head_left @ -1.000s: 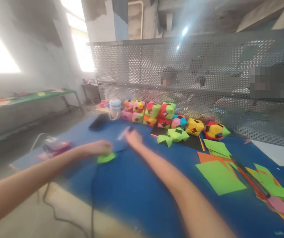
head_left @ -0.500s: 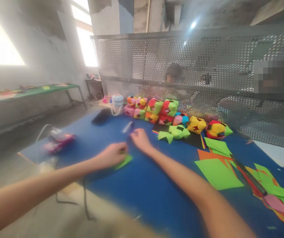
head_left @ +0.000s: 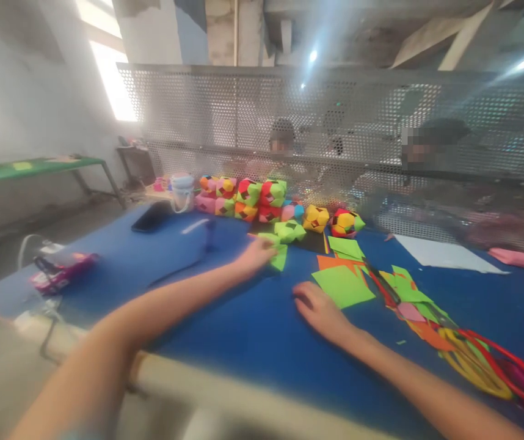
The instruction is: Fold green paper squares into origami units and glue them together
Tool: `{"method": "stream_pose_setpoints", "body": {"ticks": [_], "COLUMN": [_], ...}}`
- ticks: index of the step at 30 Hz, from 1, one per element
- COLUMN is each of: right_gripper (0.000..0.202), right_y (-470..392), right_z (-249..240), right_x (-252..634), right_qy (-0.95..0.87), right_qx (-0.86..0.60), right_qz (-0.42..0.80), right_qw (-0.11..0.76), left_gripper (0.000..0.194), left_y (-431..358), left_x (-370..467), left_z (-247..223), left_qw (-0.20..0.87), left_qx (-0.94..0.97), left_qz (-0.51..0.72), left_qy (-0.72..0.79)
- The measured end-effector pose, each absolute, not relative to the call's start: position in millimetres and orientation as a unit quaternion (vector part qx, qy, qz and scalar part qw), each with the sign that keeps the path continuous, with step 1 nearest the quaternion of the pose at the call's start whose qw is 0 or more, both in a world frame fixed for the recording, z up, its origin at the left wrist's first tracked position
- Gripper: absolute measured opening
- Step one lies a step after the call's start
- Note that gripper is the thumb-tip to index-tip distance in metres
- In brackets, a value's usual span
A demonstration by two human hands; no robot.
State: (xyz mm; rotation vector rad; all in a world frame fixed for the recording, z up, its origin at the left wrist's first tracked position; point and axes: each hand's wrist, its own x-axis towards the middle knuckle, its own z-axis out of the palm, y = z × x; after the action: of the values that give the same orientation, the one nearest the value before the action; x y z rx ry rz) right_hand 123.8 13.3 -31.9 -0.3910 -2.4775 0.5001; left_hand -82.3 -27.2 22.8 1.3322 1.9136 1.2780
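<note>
My left hand (head_left: 258, 255) is closed on a green paper piece (head_left: 279, 257), beside the folded green paper shapes (head_left: 289, 231) on the blue table (head_left: 243, 318). Nearer to me, my right hand (head_left: 319, 307) hovers at the left corner of a flat green sheet (head_left: 344, 286), fingers curled with a gap between thumb and fingers; nothing shows in it. Orange paper (head_left: 328, 263) lies partly under the green sheets. A thin whitish stick (head_left: 195, 227) lies at the left of the table.
Coloured paper balls (head_left: 271, 200) line the mesh partition (head_left: 335, 122). A white bucket (head_left: 182, 191), a black phone (head_left: 151, 217) and a pink item (head_left: 64, 272) are at left. Scissors (head_left: 509, 360) and paper strips lie right, near white paper (head_left: 447, 253). People are behind the mesh.
The view has turned right. My left hand has moved with the green piece towards the folded green shapes. My right hand has left the whitish stick and come nearer the green sheets.
</note>
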Motion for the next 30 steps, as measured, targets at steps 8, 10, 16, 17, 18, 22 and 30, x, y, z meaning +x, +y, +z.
{"method": "stream_pose_setpoints", "body": {"ticks": [8, 10, 16, 17, 18, 22, 30], "right_gripper": [0.013, 0.012, 0.014, 0.014, 0.014, 0.013, 0.015], "right_y": [7, 8, 10, 10, 10, 10, 10], "right_z": [-33, -34, -34, -34, -33, -32, -29], "right_x": [137, 135, 135, 135, 134, 134, 133], "right_qy": [-0.946, -0.947, -0.953, -0.955, -0.956, -0.960, -0.964], "right_qx": [-0.084, -0.074, -0.082, -0.084, -0.085, -0.089, -0.094], "right_qz": [0.092, 0.081, 0.065, 0.063, 0.062, 0.055, 0.017], "right_qw": [0.300, 0.301, 0.283, 0.277, 0.272, 0.260, 0.246], "left_gripper": [0.044, 0.042, 0.039, 0.038, 0.037, 0.028, 0.014], "left_y": [-23, -29, -34, -33, -32, -24, 13], "left_x": [-62, -66, -78, -78, -77, -72, -62], "left_z": [2, -2, -10, -11, -11, -12, -6], "left_qw": [0.216, 0.199, 0.167, 0.166, 0.164, 0.152, 0.133], "left_qx": [0.478, 0.473, 0.448, 0.450, 0.452, 0.459, 0.448], "left_qz": [0.483, 0.485, 0.482, 0.478, 0.474, 0.458, 0.495], "left_qy": [0.702, 0.708, 0.734, 0.736, 0.737, 0.746, 0.733]}}
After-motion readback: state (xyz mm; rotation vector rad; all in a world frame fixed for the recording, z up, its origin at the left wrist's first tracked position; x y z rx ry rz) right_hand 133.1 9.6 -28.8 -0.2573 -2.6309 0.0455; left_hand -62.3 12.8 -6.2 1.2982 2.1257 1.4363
